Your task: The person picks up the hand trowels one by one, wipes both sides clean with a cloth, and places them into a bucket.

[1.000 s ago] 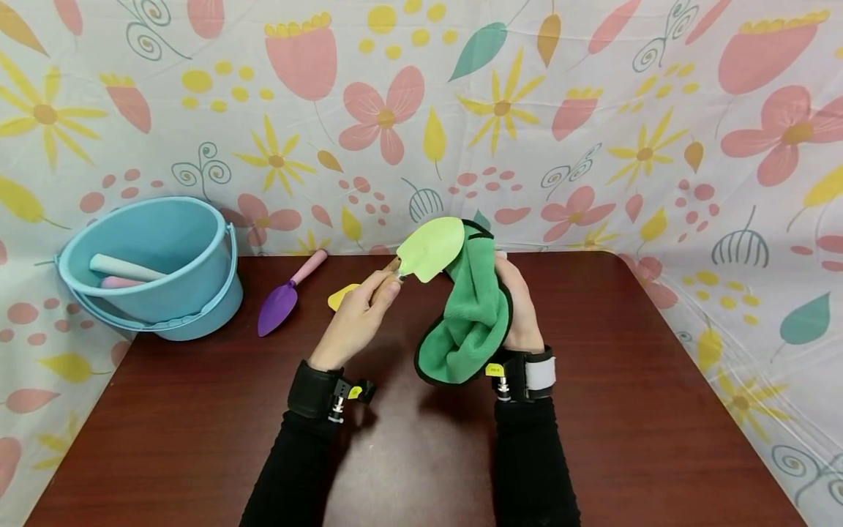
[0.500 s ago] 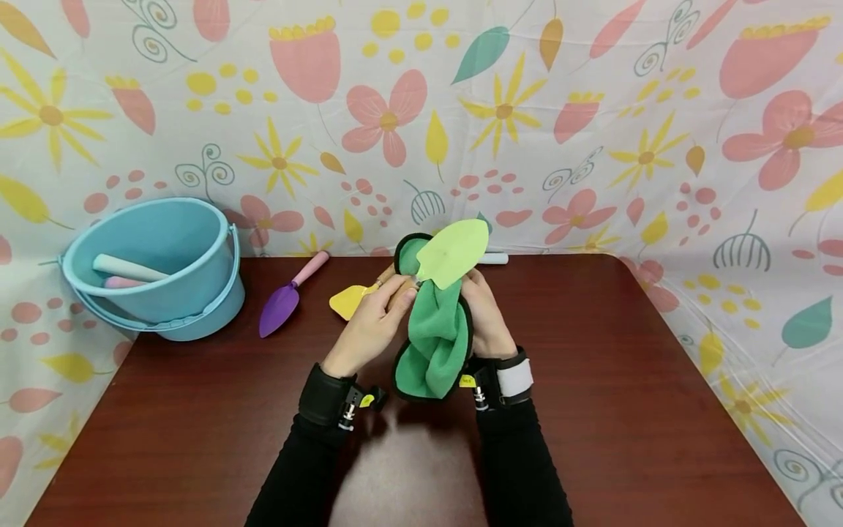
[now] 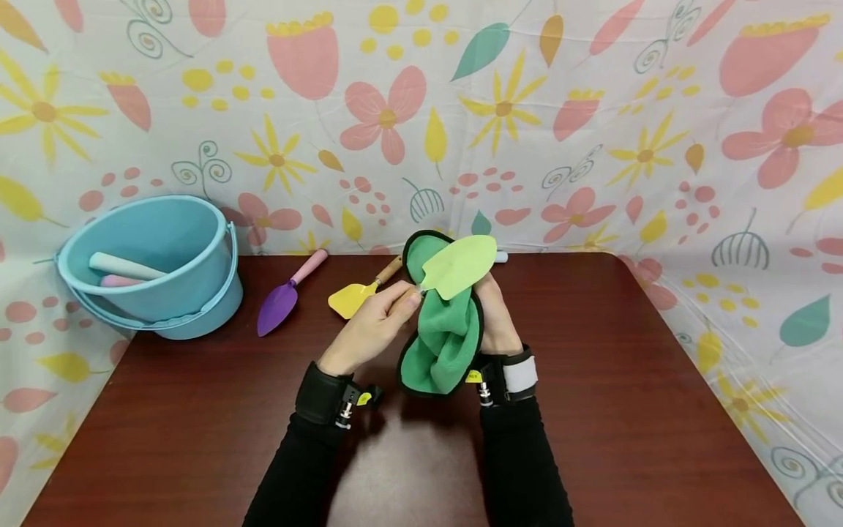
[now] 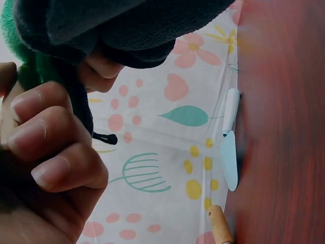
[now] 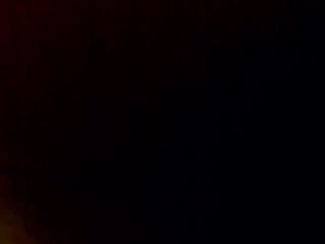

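A trowel with a light green blade [image 3: 461,265] is held up above the table, my left hand [image 3: 369,322] gripping it by the handle end near the blade's neck. Behind the blade hangs a green cloth [image 3: 443,355] with black edging, bunched in my right hand [image 3: 497,318], whose fingers are mostly hidden behind it. The cloth lies against the back of the blade. In the left wrist view the left fingers [image 4: 51,137] are curled, and the cloth's dark grey side [image 4: 122,30] spreads above them. The right wrist view is almost wholly black.
A blue bucket [image 3: 217,311] with handles inside stands at the back left. Beside it lie a purple trowel [image 3: 276,309] with a pink handle and a yellow trowel [image 3: 351,298] with a wooden handle. A pale blue trowel [image 4: 230,157] lies along the back edge by the patterned backdrop.
The cloth and right hand have moved left to meet the green trowel, the cloth coming behind its blade. The blade has shifted right and slightly down, uncovering the yellow trowel.
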Action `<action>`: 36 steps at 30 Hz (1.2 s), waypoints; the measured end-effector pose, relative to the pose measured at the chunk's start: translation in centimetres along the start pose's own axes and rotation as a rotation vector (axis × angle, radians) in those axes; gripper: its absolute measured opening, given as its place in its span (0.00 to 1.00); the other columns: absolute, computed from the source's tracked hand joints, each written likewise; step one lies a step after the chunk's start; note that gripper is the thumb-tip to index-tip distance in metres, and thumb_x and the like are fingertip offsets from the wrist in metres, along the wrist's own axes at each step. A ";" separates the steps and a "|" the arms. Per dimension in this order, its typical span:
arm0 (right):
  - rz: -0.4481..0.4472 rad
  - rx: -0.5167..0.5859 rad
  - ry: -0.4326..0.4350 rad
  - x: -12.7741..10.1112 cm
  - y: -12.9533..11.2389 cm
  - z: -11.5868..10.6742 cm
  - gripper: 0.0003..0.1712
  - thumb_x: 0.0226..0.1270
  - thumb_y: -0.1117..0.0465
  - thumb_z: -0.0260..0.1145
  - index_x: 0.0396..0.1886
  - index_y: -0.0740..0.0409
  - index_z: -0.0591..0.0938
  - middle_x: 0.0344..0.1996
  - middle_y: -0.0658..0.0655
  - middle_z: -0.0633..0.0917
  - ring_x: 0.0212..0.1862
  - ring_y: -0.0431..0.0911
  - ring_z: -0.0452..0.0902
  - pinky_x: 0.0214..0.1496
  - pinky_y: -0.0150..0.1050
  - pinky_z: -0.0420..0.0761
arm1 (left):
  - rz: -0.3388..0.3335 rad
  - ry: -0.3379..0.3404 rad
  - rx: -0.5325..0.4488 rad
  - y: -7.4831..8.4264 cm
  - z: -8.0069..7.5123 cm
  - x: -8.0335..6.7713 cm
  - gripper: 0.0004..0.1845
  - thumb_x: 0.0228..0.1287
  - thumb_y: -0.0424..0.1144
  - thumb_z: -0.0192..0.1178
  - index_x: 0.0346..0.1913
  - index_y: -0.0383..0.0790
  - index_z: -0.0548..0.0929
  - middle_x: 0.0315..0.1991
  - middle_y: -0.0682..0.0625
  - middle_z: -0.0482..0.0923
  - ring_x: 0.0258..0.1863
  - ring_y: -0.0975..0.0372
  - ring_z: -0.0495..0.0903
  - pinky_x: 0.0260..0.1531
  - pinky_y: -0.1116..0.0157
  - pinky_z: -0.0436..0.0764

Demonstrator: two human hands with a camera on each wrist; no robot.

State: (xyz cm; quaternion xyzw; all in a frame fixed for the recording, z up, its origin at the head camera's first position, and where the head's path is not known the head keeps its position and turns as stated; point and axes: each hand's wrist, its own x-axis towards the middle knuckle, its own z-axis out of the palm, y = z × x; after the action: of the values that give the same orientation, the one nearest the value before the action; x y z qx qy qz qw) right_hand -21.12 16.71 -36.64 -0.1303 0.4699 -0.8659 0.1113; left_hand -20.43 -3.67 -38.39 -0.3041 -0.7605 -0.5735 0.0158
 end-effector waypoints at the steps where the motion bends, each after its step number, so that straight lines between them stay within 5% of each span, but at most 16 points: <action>1: 0.005 0.007 -0.004 -0.1 -0.1 -0.1 0.17 0.77 0.41 0.47 0.48 0.46 0.71 0.50 0.45 0.71 0.52 0.37 0.70 0.62 0.34 0.66 | -0.003 -0.017 -0.015 0.0 0.0 0.0 0.12 0.78 0.44 0.48 0.39 0.42 0.76 0.20 0.50 0.60 0.19 0.59 0.63 0.25 0.66 0.64; 9: -0.140 -0.051 0.106 -0.3 -0.9 -0.9 0.13 0.79 0.49 0.46 0.47 0.47 0.74 0.46 0.47 0.73 0.49 0.39 0.70 0.58 0.33 0.67 | -0.021 -0.100 0.000 3.6 -0.9 -0.4 0.09 0.78 0.37 0.47 0.36 0.42 0.74 0.21 0.48 0.64 0.22 0.60 0.67 0.26 0.66 0.67; 14: -0.198 -0.143 0.198 -0.4 -1.1 -1.9 0.12 0.79 0.52 0.48 0.54 0.46 0.74 0.53 0.48 0.72 0.54 0.41 0.68 0.62 0.36 0.66 | -0.042 -0.108 0.008 2.9 -1.2 -0.4 0.09 0.78 0.37 0.47 0.38 0.42 0.75 0.21 0.49 0.64 0.21 0.61 0.67 0.26 0.66 0.67; 22: -0.282 -0.132 0.171 -0.3 -2.0 -1.7 0.15 0.80 0.52 0.49 0.38 0.48 0.80 0.36 0.48 0.76 0.42 0.42 0.71 0.53 0.35 0.70 | -0.009 -0.055 0.082 -0.6 -1.1 -0.3 0.10 0.78 0.46 0.48 0.39 0.49 0.75 0.23 0.51 0.65 0.20 0.60 0.65 0.25 0.65 0.65; 36: -0.288 -0.229 0.194 -0.6 -2.2 -1.8 0.13 0.80 0.56 0.50 0.40 0.48 0.82 0.42 0.48 0.78 0.45 0.41 0.72 0.54 0.35 0.71 | -0.020 0.058 0.173 -1.3 -1.9 -0.2 0.12 0.77 0.53 0.47 0.43 0.51 0.74 0.23 0.53 0.59 0.22 0.62 0.61 0.27 0.65 0.62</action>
State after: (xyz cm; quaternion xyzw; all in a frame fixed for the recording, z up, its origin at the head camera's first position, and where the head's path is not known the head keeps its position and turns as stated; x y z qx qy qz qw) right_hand -21.33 19.47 -35.81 -0.1240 0.5501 -0.8224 -0.0750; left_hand -21.53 -5.65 -38.95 -0.2775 -0.8093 -0.5144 0.0584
